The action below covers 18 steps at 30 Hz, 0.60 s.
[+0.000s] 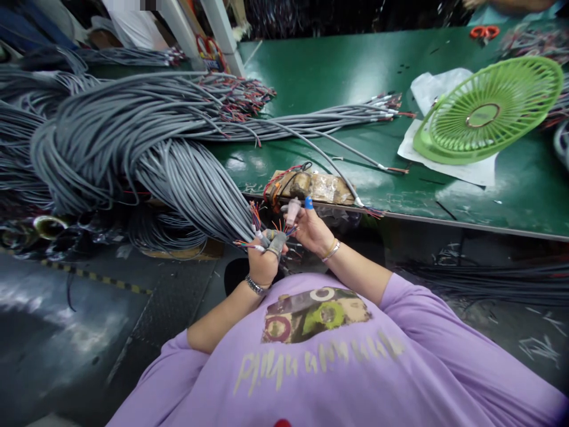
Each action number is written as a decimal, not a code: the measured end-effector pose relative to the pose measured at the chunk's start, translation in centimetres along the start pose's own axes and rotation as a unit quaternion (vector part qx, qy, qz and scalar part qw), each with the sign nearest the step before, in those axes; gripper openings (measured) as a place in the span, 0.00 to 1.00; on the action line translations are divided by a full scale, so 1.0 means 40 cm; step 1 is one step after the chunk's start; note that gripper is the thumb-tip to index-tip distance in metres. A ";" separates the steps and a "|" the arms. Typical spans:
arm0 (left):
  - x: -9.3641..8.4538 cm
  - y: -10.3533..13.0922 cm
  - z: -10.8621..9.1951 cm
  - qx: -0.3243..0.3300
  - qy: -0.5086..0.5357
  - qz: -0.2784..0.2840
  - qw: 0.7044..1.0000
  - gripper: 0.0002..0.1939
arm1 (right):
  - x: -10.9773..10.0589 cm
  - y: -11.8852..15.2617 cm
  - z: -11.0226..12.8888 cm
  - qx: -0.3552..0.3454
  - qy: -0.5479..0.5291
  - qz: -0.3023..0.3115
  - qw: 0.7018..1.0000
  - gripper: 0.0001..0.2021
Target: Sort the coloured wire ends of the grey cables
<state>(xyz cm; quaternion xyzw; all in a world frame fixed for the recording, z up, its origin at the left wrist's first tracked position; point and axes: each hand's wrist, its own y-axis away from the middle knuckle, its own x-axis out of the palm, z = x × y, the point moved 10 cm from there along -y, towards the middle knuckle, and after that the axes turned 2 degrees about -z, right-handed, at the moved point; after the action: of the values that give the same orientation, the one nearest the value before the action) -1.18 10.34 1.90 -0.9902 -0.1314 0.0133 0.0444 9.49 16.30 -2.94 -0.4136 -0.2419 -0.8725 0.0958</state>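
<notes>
My left hand [263,262] is closed around the end of a grey multi-core cable, its thumb wrapped in a grey cover. Thin coloured wires [280,225] fan out from the stripped end. Facing it, my right hand [316,232] pinches at these wires; a pale cover sits on one finger and a blue one on another. Just left of my hands, a thick bundle of grey cables [191,178] hangs over the table edge, with more stripped ends. Behind my fingers, a taped cardboard block [317,187] with red and black leads lies at the edge.
The green table [342,65] carries more grey cables [320,118] with bared ends. A green fan [484,115] stands on white paper at the right. Orange-handled scissors [484,32] lie at the back, near another person's arm [515,6]. Dark cables [489,279] lie under the table.
</notes>
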 end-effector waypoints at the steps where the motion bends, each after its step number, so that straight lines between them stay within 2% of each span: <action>1: -0.005 0.004 -0.001 0.001 -0.003 0.000 1.000 0.11 | -0.001 0.005 -0.001 0.012 0.010 0.017 1.000 0.26; 6: -0.024 0.021 -0.005 0.012 -0.027 0.015 0.999 0.12 | -0.003 0.052 -0.014 0.098 0.104 0.114 0.983 0.21; 10: -0.018 0.025 -0.009 0.021 -0.061 0.053 0.996 0.14 | 0.007 0.081 -0.003 0.102 0.156 0.166 0.968 0.14; 18: -0.002 0.032 -0.023 0.029 -0.078 0.099 0.992 0.15 | 0.002 0.063 -0.006 0.089 0.200 0.145 0.965 0.13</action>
<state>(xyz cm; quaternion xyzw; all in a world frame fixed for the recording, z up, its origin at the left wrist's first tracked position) -0.89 9.03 2.70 -0.9926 -0.0359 0.0988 0.0611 10.18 14.01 -2.15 -0.2514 -0.2324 -0.8889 0.3042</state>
